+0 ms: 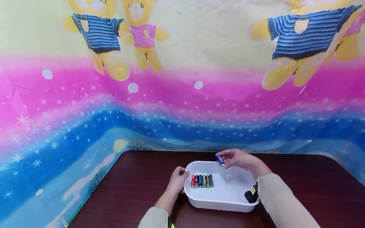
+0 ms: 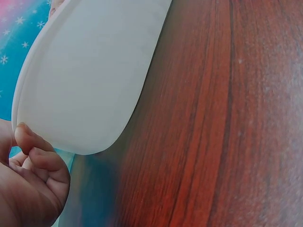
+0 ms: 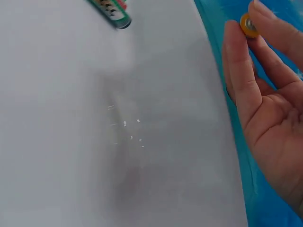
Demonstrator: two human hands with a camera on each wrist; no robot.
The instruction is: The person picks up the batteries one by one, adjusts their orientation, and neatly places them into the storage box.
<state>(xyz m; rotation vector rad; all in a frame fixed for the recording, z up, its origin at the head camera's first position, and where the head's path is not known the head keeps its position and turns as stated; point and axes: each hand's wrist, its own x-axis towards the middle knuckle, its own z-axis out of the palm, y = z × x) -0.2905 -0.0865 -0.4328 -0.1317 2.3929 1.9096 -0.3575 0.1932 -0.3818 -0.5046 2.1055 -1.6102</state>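
A white plastic tray (image 1: 222,205) with raised walls stands on the table. Inside it, toward the left, several batteries (image 1: 200,181) in red, black, blue and green lie side by side in a row. My left hand (image 1: 178,180) grips the tray's left rim, its fingers curled at the edge in the left wrist view. Over the tray's far edge, my right hand (image 1: 237,159) pinches a blue and yellow battery (image 1: 220,160) between thumb and fingers. The right wrist view shows that battery's yellow end (image 3: 249,24) and one green battery (image 3: 111,11) lying in the tray.
The dark wooden table (image 1: 137,183) extends around the tray. Behind it hangs a printed cloth (image 1: 182,104) with bears and snowflakes. A black wrist device (image 1: 252,195) on the right arm hangs over the tray's right end.
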